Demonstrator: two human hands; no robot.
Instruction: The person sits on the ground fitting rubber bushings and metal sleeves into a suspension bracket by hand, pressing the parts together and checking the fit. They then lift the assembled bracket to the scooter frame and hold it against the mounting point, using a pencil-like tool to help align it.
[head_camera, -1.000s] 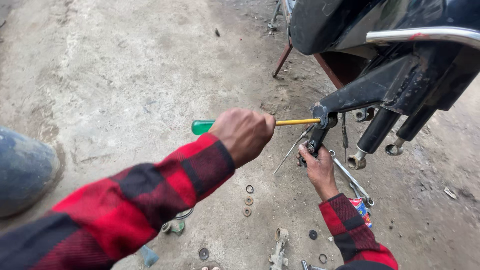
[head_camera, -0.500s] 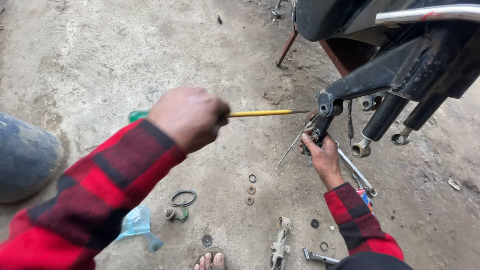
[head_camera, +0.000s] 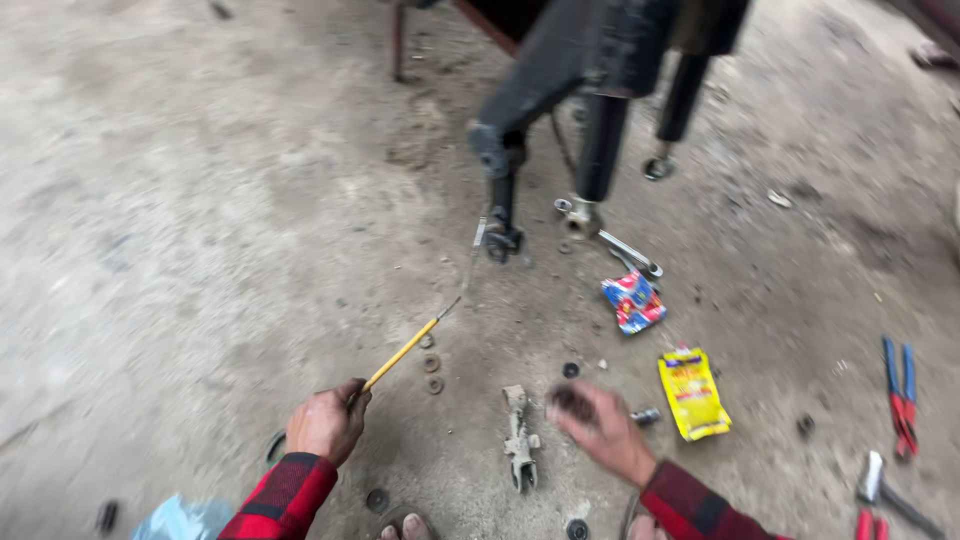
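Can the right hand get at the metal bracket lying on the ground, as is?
Probably yes. The right hand hovers just right of the metal bracket with bare ground between them and nothing over it. Its fingers are blurred, so whether they hold anything is unclear.

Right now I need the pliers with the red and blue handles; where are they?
In the head view the red-and-blue pliers lie on the ground at the far right, right of the yellow packet and above the hammer, well beyond the right hand.

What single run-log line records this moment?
left hand: grips yellow-shafted screwdriver | right hand: blurred, above ground by metal bracket | nearby: washers, yellow packet
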